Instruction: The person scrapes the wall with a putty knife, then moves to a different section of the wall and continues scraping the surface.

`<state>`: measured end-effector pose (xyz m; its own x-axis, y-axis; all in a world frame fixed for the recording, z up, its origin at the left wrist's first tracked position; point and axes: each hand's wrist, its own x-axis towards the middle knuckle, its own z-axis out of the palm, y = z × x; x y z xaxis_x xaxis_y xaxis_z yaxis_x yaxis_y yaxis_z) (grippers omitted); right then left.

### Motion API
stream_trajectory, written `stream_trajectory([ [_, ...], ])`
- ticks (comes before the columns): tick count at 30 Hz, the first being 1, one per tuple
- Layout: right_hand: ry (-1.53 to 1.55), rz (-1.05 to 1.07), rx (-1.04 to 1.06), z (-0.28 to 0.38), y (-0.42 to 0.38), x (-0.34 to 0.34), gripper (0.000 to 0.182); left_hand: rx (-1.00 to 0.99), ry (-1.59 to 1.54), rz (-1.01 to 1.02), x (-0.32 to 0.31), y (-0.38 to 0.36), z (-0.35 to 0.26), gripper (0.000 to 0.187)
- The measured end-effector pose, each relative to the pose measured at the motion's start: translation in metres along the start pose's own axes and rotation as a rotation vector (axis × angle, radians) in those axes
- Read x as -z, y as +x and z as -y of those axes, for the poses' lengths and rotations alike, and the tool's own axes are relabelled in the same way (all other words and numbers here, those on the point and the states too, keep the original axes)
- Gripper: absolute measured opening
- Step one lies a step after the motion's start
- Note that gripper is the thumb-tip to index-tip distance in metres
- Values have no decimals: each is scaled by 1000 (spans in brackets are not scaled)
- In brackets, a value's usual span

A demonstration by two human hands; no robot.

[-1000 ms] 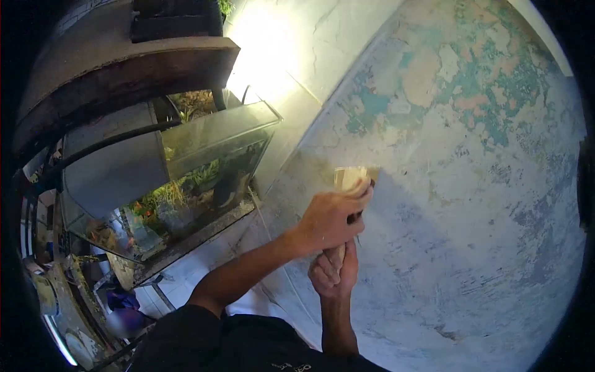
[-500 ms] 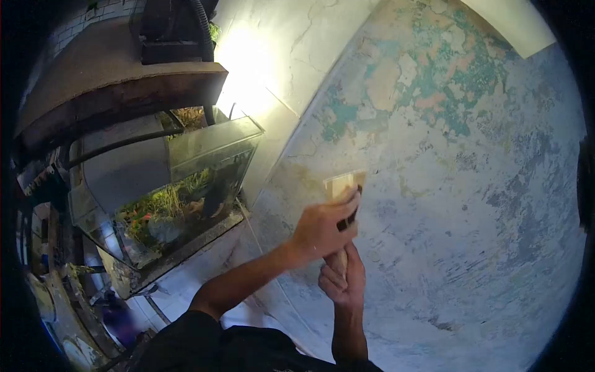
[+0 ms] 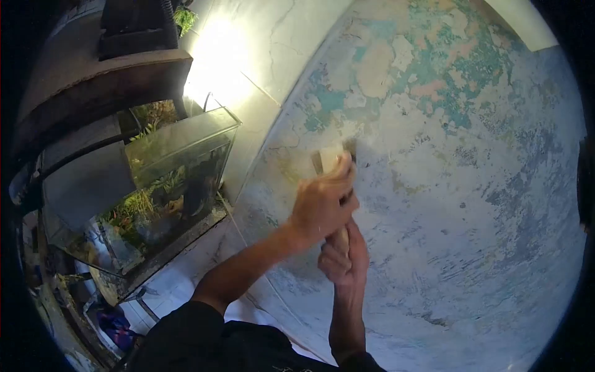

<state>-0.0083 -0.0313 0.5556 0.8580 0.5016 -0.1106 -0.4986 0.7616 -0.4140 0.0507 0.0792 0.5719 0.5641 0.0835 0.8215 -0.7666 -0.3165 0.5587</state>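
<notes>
Both my hands grip a wide-bladed scraper (image 3: 328, 160) against the peeling wall (image 3: 434, 204). My left hand (image 3: 325, 201) is closed near the base of the blade, its fingers reaching up over it. Below it, my right hand (image 3: 343, 257) is wrapped around the pale handle (image 3: 338, 239). The blade is blurred by motion and partly hidden behind the left fingers. Around it the wall is whitish grey and scuffed, with patches of green and pinkish old paint (image 3: 434, 68) higher up.
On the left stands a glass fish tank (image 3: 180, 155) with green plants, under a brown wooden shelf (image 3: 118, 87) carrying a dark box (image 3: 136, 31). A bright light (image 3: 220, 56) glares off the adjoining wall. A pale sheet (image 3: 524, 22) hangs at the top right.
Both hands and the scraper have moved up along the wall, slightly leftward in view. My view has also shifted a little, so the fish tank appears further left.
</notes>
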Motion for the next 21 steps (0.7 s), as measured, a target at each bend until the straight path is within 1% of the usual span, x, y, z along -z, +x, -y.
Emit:
stream_trajectory([
  [1,-24,49,-36,5,15,-8,39,-17,70,-58,2,9,6,37],
  [2,-49,97,-75,6,23,-12,36,-16,74,-51,7,15,10,37],
  [6,-30,50,-51,-16,16,-21,37,6,43,-11,20,4,11,43],
  [8,-20,-198,-25,-28,-3,-13,36,59,67,116,20,-17,5,41],
  [9,-26,-195,-30,-30,-5,-10,36,52,53,94,16,-23,5,43],
  [10,-43,-159,-6,-32,-4,-6,36,53,57,88,15,-23,10,43],
  [12,-53,-119,20,-25,10,4,35,-13,54,45,14,-17,18,45],
  [13,-154,42,-31,-14,30,12,35,-10,52,55,17,-7,21,45],
  [14,-253,195,-82,-7,40,15,35,88,80,53,22,7,25,42],
  [15,-252,188,-81,-5,46,6,35,180,111,42,24,15,26,40],
  [16,-214,97,-80,-3,57,-8,34,174,113,34,26,19,28,40],
  [17,-172,6,-82,-5,61,-15,33,144,82,-32,28,19,32,40],
  [18,-172,11,-87,-8,59,-13,33,115,51,-95,29,17,37,40],
  [19,-159,-10,-87,-11,53,-7,37,118,57,-101,28,9,38,40],
  [20,-149,-31,-90,-14,47,0,40,135,110,-34,26,-5,37,40],
  [21,-155,-28,-103,-19,37,10,40,152,164,33,23,-18,38,41],
])
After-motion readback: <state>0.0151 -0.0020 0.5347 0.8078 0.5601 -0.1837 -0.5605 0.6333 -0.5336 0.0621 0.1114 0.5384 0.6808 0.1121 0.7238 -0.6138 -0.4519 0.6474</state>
